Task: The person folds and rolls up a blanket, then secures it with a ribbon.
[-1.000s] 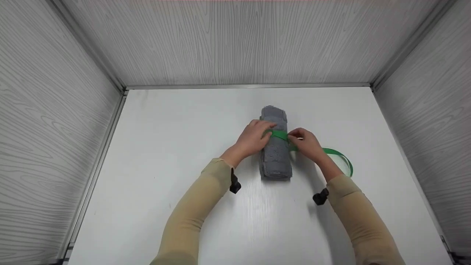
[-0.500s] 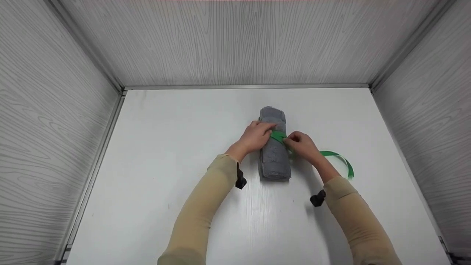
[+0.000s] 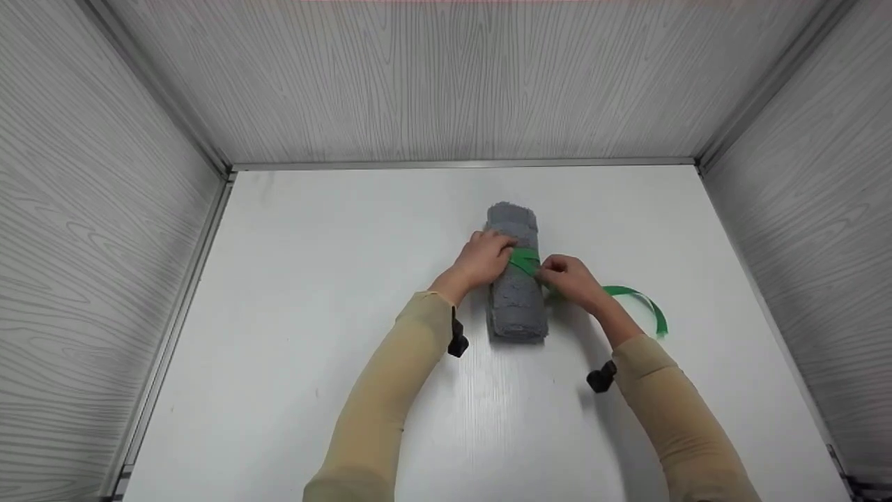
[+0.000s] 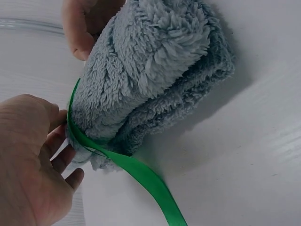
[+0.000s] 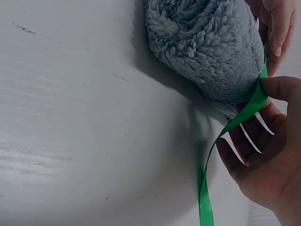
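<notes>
A rolled grey fluffy towel (image 3: 518, 300) lies lengthwise on the white table, with a green ribbon (image 3: 524, 259) round its middle. The ribbon's bands cross on top. Across the towel's left side rests my left hand (image 3: 482, 258), its fingertips against the ribbon and pile in the left wrist view, where one ribbon tail (image 4: 157, 188) runs off below. On the other side my right hand (image 3: 570, 279) pinches the ribbon (image 5: 256, 101) between thumb and fingers, close to the towel's edge. Its other fingers are spread behind the ribbon.
The ribbon's right tail (image 3: 637, 291) curls on the table (image 3: 334, 279) beyond my right wrist. Wood-grain panels (image 3: 446, 84) wall the table at the back and both sides. Small black wrist cameras (image 3: 458, 341) hang under both sleeves.
My right hand has drawn slightly down and left with the ribbon; its upper band now slants across the other. The left hand has stayed on the towel.
</notes>
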`<state>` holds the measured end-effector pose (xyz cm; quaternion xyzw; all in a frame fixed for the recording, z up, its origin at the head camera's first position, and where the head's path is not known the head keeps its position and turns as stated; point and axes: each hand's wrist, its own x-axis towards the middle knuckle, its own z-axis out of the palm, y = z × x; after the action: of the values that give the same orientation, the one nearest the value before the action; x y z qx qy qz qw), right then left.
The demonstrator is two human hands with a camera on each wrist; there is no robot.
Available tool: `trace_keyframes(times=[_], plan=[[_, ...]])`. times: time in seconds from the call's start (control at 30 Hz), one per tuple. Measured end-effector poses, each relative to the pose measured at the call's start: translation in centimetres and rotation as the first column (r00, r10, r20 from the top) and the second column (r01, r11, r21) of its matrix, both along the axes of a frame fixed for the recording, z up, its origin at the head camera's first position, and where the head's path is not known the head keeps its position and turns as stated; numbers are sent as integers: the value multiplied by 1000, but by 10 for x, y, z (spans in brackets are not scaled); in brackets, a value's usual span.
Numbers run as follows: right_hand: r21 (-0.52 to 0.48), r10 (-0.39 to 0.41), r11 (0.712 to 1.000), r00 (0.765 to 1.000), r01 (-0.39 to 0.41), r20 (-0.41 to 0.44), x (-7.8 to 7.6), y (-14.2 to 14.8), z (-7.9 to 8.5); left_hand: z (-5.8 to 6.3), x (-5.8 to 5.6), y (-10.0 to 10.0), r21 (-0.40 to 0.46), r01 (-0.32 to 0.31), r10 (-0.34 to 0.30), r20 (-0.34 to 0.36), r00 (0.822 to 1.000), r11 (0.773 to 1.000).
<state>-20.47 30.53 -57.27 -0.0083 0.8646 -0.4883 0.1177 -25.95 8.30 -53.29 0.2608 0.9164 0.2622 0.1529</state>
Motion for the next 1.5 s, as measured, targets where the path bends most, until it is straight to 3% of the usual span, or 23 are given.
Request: trace_keyframes(times=[0.2,0.5,0.8,1.13,1.3,1.5], plan=[[6,-9,1000,1000,9,-8,0,-1,-2,-2,1,1,10,-28,27,31,999,1000],[-71,-61,996,998,61,4,0,4,-4,-5,0,1,7,-49,49,51,997,999],[-80,-79,994,997,80,12,-1,4,-6,-4,1,6,-47,-85,87,53,995,995],[-55,-79,995,997,79,13,-2,-1,-6,-2,4,13,-35,-207,209,104,972,978],[-41,-53,998,999,53,0,-3,-4,-6,-2,5,14,-20,-239,240,128,962,971],[-38,-34,999,999,33,-18,-4,-4,-6,-2,5,16,-23,-260,261,109,959,965]])
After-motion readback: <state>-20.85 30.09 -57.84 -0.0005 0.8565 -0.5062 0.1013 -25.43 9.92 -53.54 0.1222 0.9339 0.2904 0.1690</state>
